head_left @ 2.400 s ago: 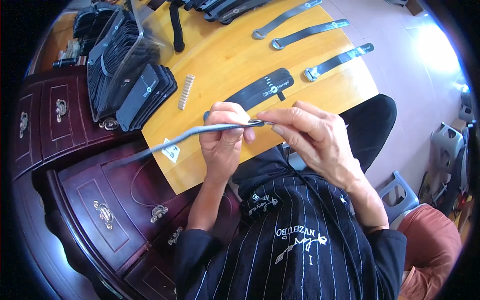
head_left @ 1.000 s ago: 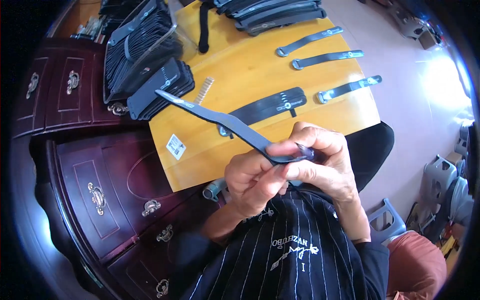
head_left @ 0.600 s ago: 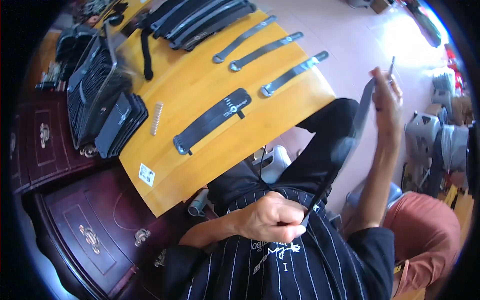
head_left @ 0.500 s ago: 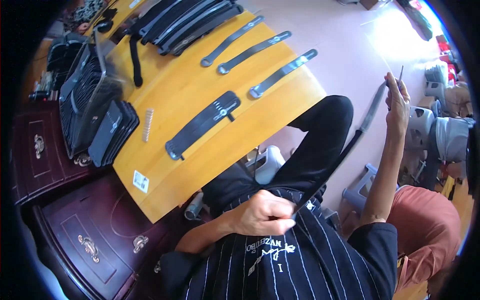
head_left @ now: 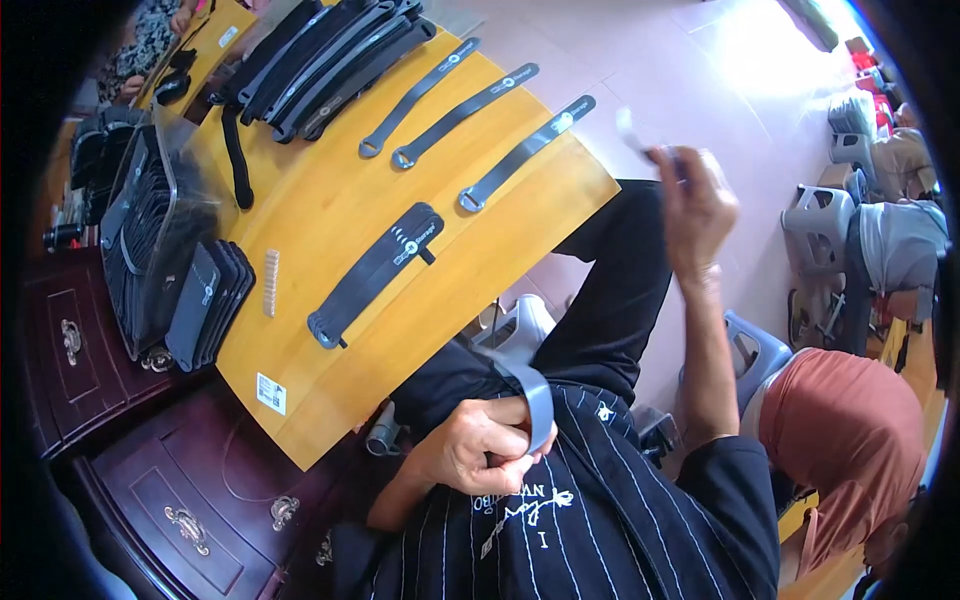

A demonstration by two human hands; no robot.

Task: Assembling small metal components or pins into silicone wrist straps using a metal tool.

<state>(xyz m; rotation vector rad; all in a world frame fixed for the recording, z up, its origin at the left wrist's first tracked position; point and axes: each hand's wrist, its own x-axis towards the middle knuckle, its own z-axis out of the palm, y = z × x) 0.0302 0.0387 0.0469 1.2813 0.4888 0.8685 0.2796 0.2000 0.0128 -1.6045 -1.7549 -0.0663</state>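
Observation:
In front of my striped shirt my left hand [head_left: 485, 445] is closed on a grey strap [head_left: 541, 400], which curls up and over the fingers. My right hand [head_left: 700, 210] is raised off to the right, beyond the table's edge, fingers bent together. A pale, motion-blurred thing [head_left: 628, 130] sticks out from its fingertips; its kind cannot be made out. On the yellow table [head_left: 480, 290] lies a neat stack of dark straps [head_left: 370, 280] with printed ends. Three single straps with ring ends, one of them a grey strap [head_left: 525, 155], are spread out farther back.
A large pile of straps [head_left: 330, 60] covers the table's far side. At the left stand a clear bin [head_left: 165, 220] full of straps and another strap stack [head_left: 210, 305]. A small ribbed strip [head_left: 271, 283] lies nearby. Dark red drawers [head_left: 190, 500] adjoin the table. A person in reddish-brown [head_left: 840, 430] sits at right.
My right hand has swung left, away from the strap's end. The strap, stretched between both hands before, now curls from my left hand alone. The view has shifted slightly.

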